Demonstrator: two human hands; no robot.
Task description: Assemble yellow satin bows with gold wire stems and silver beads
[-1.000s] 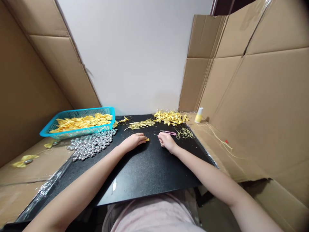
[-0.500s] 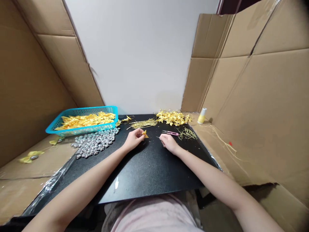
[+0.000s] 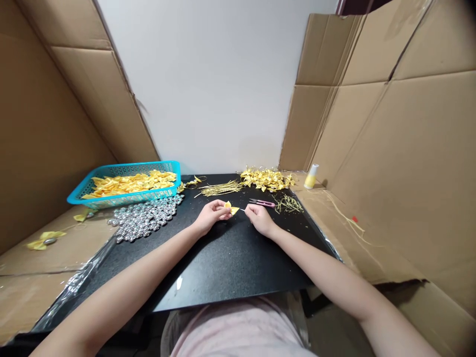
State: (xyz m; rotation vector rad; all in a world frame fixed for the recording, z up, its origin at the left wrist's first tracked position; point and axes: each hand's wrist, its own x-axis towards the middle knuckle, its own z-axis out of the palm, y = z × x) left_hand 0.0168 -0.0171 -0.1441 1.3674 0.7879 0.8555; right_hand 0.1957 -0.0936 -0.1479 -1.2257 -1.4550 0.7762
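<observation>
Over the middle of the black table, my left hand [image 3: 213, 216] pinches a yellow ribbon bow [image 3: 233, 210]. Just to its right, my right hand [image 3: 259, 218] is closed on a thin needle [image 3: 241, 209], whose pale tip points left at the bow. Whether the tip touches the fabric I cannot tell. Beyond my right hand lie pink thread snips [image 3: 262, 203]. Behind my left hand is a bundle of gold twist ties [image 3: 220, 188].
A blue basket [image 3: 124, 198] of yellow bows stands at the left, with many silver beads [image 3: 145, 218] before it. Finished-looking yellow bows [image 3: 266, 178] are heaped at the back. Tie scraps [image 3: 288, 203] and a yellow thread cone [image 3: 311, 177] sit right. Cardboard walls [image 3: 401, 148] flank the table.
My left hand has moved slightly right and turned the bow, showing more of it. The bow and the needle are now close together. My right hand has hardly moved.
</observation>
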